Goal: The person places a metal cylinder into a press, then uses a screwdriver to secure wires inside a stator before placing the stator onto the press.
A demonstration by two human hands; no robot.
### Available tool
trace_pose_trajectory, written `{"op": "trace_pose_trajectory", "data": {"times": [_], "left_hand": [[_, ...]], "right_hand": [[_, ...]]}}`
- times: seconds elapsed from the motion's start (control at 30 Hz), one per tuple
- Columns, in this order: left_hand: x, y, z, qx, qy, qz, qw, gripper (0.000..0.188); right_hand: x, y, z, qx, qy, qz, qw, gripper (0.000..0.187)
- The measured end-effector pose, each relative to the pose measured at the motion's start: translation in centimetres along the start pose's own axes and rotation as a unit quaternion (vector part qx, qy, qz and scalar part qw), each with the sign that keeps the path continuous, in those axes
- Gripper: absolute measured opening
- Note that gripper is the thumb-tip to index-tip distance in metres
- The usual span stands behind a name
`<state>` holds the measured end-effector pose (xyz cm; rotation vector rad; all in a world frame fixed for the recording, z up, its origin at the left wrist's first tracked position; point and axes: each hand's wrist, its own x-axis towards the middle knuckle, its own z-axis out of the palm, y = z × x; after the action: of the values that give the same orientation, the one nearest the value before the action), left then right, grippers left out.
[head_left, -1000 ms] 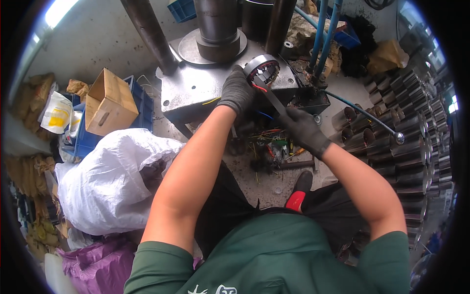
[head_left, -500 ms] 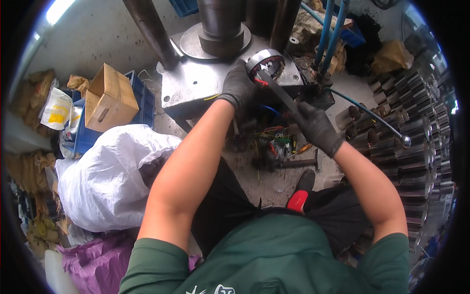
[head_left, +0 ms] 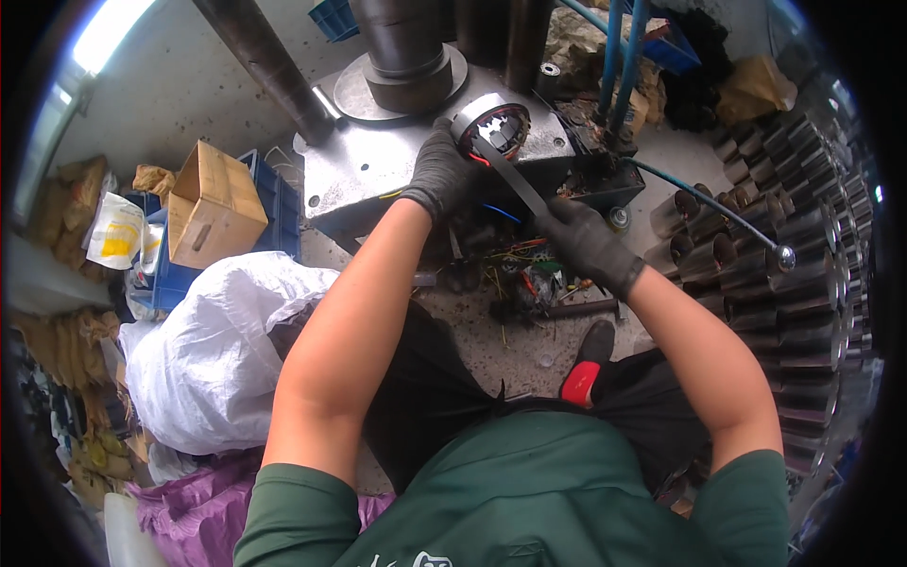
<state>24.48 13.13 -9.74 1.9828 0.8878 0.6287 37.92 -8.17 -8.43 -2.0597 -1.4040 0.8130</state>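
A motor stator [head_left: 475,111], a silvery ring with windings inside, rests tilted at the front edge of the press's metal table [head_left: 354,151]. My gloved left hand [head_left: 442,170] closes around its left side and steadies it. In my gloved right hand [head_left: 588,244] is a long flat metal bar [head_left: 513,180], its far end reaching into the ring's opening. Red wire shows at the ring's lower rim. The bar's tip is partly lost among the windings.
A press ram [head_left: 406,71] stands behind the table. To the right, a ball-ended lever [head_left: 784,257] juts out before rows of metal cylinders [head_left: 803,274]. Below lie tools and a hammer [head_left: 581,309]. At left are a white sack [head_left: 213,369] and a wooden box [head_left: 222,208].
The view has shifted a little. Both hands, the stator and the bar appear slightly further left, with the bar's end still inside the ring. Both grips look the same.
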Motion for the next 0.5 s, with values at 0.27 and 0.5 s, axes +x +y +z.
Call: {"op": "trace_pose_trajectory", "data": {"times": [0.27,0.5], "left_hand": [[-0.3,1.4,-0.1,0.040,0.013,-0.001,0.999,0.061],[-1.1,2.9,-0.6,0.055,0.011,-0.033,0.998,0.059]], "right_hand": [[1.6,2.0,1.9,-0.160,0.063,-0.192,0.966,0.027],[1.1,-0.4,0.9,0.125,0.011,-0.078,0.989,0.024]]}}
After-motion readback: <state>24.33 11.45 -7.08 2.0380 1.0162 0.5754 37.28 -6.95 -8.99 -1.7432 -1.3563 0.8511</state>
